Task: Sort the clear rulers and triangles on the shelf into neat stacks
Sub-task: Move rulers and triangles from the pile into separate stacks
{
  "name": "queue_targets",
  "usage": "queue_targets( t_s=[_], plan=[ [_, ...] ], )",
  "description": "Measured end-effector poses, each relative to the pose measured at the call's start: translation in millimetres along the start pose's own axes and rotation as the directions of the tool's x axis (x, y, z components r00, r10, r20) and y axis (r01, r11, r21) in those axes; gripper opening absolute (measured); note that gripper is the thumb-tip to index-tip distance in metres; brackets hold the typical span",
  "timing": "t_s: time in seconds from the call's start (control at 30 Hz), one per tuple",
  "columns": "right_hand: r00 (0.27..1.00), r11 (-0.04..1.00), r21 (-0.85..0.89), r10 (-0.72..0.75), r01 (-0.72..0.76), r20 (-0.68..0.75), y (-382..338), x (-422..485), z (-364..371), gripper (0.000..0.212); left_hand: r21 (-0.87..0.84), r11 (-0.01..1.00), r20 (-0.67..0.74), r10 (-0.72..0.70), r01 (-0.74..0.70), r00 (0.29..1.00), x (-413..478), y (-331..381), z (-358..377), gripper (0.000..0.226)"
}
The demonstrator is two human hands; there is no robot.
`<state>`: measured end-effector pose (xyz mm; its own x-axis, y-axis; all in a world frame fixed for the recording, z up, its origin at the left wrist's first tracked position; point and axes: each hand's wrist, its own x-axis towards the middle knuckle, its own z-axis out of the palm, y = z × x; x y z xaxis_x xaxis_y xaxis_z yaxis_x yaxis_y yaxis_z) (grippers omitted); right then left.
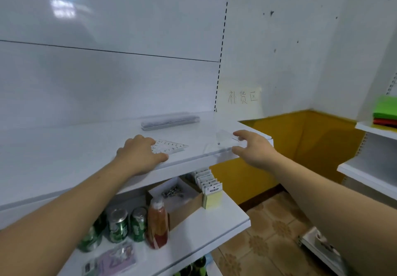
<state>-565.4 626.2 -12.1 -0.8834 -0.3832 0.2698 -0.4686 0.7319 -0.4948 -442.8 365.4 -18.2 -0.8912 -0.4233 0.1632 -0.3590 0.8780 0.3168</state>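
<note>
On the white shelf point(75, 159) lies a clear triangle point(170, 146) with printed numbers. My left hand point(140, 154) rests on its left end, fingers curled down over it and thumb at the shelf's front edge. At the shelf's right end my right hand point(252, 146) pinches a second clear triangle point(225, 139), thumb below and fingers on top; the piece is blurred and faint. A stack of clear straight rulers point(169, 121) lies near the back wall, apart from both hands.
The lower shelf point(214, 230) holds green cans point(117, 225), a red sauce bottle point(157, 224), a cardboard box point(182, 198) and yellow note pads point(212, 196). Another white shelf unit point(369, 174) with green and red folded items point(385, 112) stands at the right. Tiled floor lies below.
</note>
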Motion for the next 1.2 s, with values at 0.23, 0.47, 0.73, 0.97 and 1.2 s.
queue_targets(
  t_s=[0.23, 0.47, 0.73, 0.97, 1.2],
  plan=[
    [0.990, 0.999, -0.036, -0.013, 0.019, 0.143, 32.5, 78.6, 12.8, 0.050, -0.051, 0.997, 0.069, -0.054, 0.058, 0.996, 22.2, 3.2, 12.2, 0.073],
    [0.957, 0.982, -0.157, -0.060, 0.108, 0.284, 47.2, 120.3, 23.5, 0.051, -0.112, 0.985, -0.020, -0.134, 0.131, 0.991, 22.4, 15.7, 20.2, 0.045],
    [0.872, 0.887, -0.271, -0.236, 0.373, 0.430, 55.3, 145.7, 21.1, 0.045, -0.094, 0.982, -0.095, -0.173, 0.164, 0.980, 14.3, 23.4, 23.1, 0.030],
    [0.796, 0.868, -0.117, -0.379, 0.483, 0.472, 39.9, 148.1, 11.3, 0.056, -0.076, 0.957, -0.023, -0.283, 0.281, 0.959, 3.6, 34.4, 13.2, 0.052],
    [0.657, 0.769, 0.040, -0.570, 0.638, 0.493, -45.5, 120.5, 36.7, 0.059, 0.039, 0.915, 0.005, -0.403, 0.402, 0.915, -36.3, 7.1, -11.1, 0.058]
  ],
)
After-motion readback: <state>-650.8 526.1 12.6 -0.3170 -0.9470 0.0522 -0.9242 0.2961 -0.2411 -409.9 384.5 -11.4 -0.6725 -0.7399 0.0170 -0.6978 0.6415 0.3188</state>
